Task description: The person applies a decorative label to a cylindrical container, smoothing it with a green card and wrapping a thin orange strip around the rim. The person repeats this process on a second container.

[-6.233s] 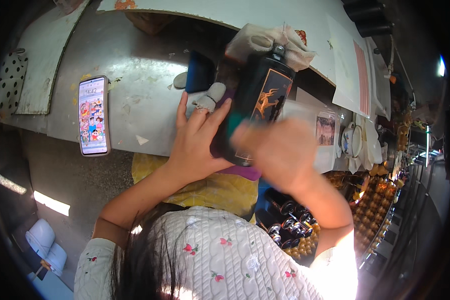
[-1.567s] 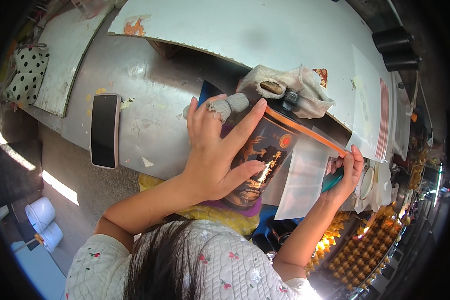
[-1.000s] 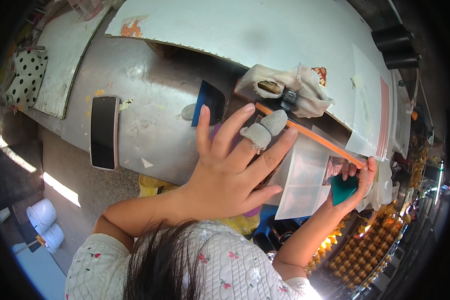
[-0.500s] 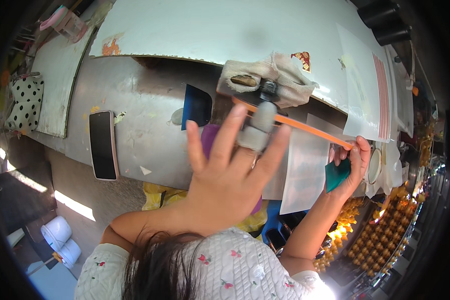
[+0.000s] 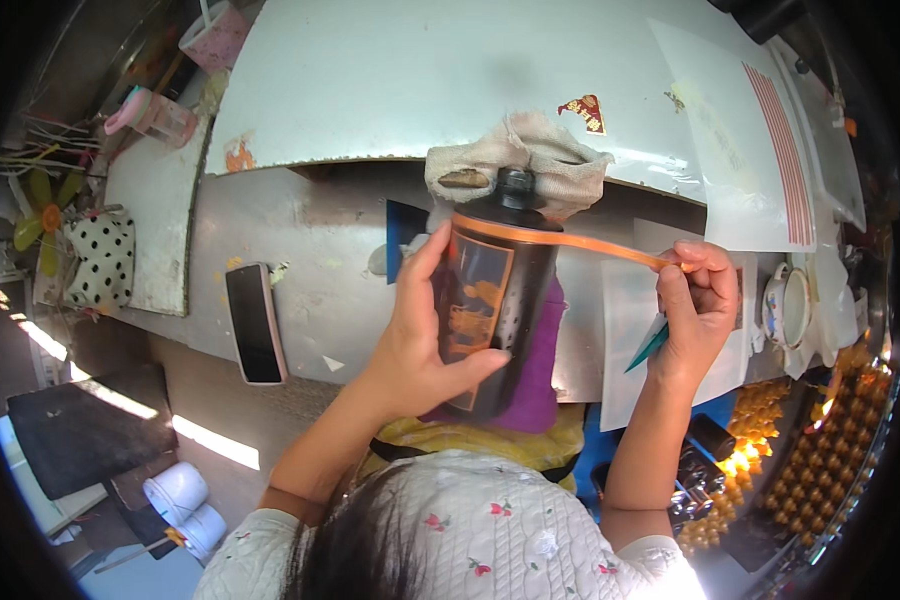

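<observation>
A black bottle (image 5: 525,310) with a dark label printed in orange stands before me, its narrower neck toward a beige cloth (image 5: 565,165). My left hand (image 5: 405,355) is closed round the bottle's left side, thumb across its front. An orange strip (image 5: 610,246) lies across the upper body of the bottle and stretches out to the right. Its free end is pinched between the fingers of my right hand (image 5: 700,310), which also has a small green flat piece (image 5: 651,346) tucked against the palm. Purple fabric (image 5: 540,385) shows behind the bottle's lower end.
A phone (image 5: 255,325) lies on the metal worktop (image 5: 320,250) to the left. Beyond is a raised white board (image 5: 390,90). Translucent sheets (image 5: 625,380) and a white cup (image 5: 790,305) are at right. Rows of golden ornaments (image 5: 830,460) stand at lower right.
My left hand, spread open over the strip before, now grips the bottle. The bottle has turned so its printed side shows. My right hand still pinches the strip's end, its wrist turned.
</observation>
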Motion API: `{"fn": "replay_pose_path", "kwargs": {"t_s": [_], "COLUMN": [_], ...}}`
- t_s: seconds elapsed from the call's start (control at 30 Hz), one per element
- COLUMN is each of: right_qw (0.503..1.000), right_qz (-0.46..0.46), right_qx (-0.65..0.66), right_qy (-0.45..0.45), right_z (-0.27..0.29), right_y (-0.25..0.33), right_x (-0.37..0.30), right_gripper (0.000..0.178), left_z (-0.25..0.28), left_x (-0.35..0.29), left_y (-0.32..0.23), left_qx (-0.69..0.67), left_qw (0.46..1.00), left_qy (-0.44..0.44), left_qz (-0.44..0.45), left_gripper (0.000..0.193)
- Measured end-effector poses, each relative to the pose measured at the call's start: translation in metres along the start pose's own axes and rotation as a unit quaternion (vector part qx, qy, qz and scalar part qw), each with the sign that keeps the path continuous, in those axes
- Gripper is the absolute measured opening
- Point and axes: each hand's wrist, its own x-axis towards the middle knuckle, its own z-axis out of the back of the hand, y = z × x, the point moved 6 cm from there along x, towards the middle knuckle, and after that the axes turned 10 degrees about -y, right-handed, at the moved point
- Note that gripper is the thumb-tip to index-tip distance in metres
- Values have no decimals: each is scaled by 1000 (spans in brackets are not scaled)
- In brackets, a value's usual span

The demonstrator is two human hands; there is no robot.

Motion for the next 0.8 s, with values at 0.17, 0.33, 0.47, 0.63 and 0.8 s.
{"fn": "replay_pose_path", "kwargs": {"t_s": [0.17, 0.33, 0.47, 0.63, 0.8], "right_qw": [1000, 1000, 999, 993, 999], "right_qz": [-7, -14, -23, 42, -15], "right_qx": [11, 20, 25, 99, 37], "right_qy": [23, 6, 5, 45, 11], "right_z": [-15, -10, -6, -10, -10], "right_y": [12, 5, 2, 17, 5], "right_x": [-8, -7, -7, -10, -7], "right_gripper": [22, 21, 20, 21, 18], "left_z": [4, -7, -9, -17, -39], "left_x": [7, 4, 2, -1, -4], "left_y": [3, -22, -39, -52, -73], "left_qx": [-61, 28, 155, 256, 458], "left_qw": [997, 999, 984, 956, 863], "left_qy": [47, -39, -49, -49, -21], "left_qz": [19, -16, -67, -134, -212], "left_gripper": [121, 114, 104, 93, 74]}}
